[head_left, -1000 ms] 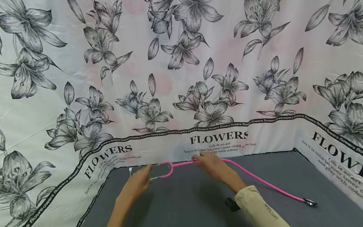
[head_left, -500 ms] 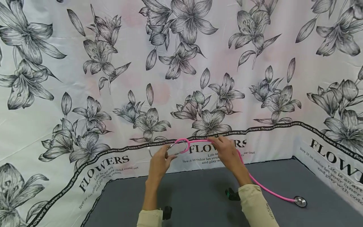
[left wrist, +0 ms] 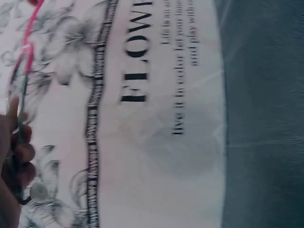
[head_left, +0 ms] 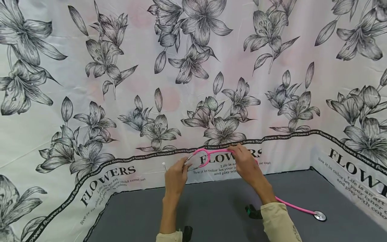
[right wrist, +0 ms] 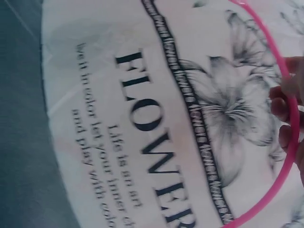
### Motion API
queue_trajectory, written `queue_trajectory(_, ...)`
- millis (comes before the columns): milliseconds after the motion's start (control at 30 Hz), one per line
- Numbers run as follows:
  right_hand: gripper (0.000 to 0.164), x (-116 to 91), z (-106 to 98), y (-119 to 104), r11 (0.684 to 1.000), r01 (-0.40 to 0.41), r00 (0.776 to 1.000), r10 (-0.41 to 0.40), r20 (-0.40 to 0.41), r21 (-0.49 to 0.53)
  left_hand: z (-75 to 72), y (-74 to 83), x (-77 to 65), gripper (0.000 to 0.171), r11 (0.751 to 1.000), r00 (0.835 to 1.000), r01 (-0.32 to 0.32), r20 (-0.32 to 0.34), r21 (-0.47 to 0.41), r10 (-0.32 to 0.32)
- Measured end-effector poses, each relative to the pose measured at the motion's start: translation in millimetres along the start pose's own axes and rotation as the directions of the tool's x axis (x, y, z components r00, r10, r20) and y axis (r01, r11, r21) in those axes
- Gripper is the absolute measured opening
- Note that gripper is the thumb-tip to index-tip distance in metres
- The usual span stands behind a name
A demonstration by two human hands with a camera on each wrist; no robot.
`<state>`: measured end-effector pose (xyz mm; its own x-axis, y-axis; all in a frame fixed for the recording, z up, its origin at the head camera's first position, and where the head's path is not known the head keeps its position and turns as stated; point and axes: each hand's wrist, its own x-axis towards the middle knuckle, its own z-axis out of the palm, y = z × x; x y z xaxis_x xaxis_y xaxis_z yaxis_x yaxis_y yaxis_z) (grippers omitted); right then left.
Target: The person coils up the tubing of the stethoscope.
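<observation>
A stethoscope with pink tubing [head_left: 218, 151] is stretched between both hands, raised in front of the printed curtain. My left hand [head_left: 176, 176] grips its metal ear tubes, and one white ear tip [left wrist: 39, 191] pokes out below the fingers in the left wrist view. My right hand [head_left: 246, 164] pinches the pink tube to the right of the fork; in the right wrist view the tube [right wrist: 293, 118] runs across the curled fingers. Past the right forearm the tubing hangs down to the round metal chest piece [head_left: 319, 215], low at the right over the grey tabletop.
The grey tabletop [head_left: 211, 205] ends at a white curtain [head_left: 169, 101] with black flower prints, which rises behind it and along both sides. Dark wrist-camera mounts show near each sleeve, such as the black one [head_left: 253, 212] by the right forearm.
Both hands have lifted the stethoscope from near the table's back edge up in front of the curtain. The left hand has moved right, and over the last half second both shifted slightly right.
</observation>
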<state>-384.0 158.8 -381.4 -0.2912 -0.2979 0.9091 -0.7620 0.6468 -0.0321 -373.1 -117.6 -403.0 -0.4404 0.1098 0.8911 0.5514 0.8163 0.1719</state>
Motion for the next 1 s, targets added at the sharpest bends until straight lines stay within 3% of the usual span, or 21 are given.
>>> queue_trajectory(233, 0.031, 6.0, -21.4, -13.3, 0.999, 0.034, 0.995, -0.032, 0.089, -0.023, -16.6, 6.3, 4.6, 0.056, 1.0, 0.992, -0.019, 0.122, -0.006, 0.019)
queue_trajectory(400, 0.031, 6.9, -29.8, -24.3, 0.997, 0.079, 0.98, -0.074, 0.184, -0.015, -18.9, 7.8, 4.1, 0.049, 0.997, 0.982, -0.07, 0.178, 0.032, 0.063)
queue_trajectory(567, 0.025, 10.0, -26.1, -33.0, 0.993, 0.114, 0.957, -0.114, 0.267, 0.018, -22.0, 10.3, 4.3, 0.044, 0.994, 0.975, -0.076, 0.215, 0.075, 0.058)
queue_trajectory(833, 0.028, 10.2, -15.8, -41.5, 0.983, 0.161, 0.928, -0.18, 0.325, 0.085, -22.6, 14.6, 4.7, 0.043, 0.987, 0.973, -0.13, 0.206, 0.098, 0.107)
queue_trajectory(1000, 0.025, 11.9, -5.5, -50.0, 0.968, 0.225, 0.915, -0.248, 0.318, 0.109, -20.4, 23.2, 6.8, 0.041, 0.978, 0.965, -0.162, 0.229, 0.131, 0.13)
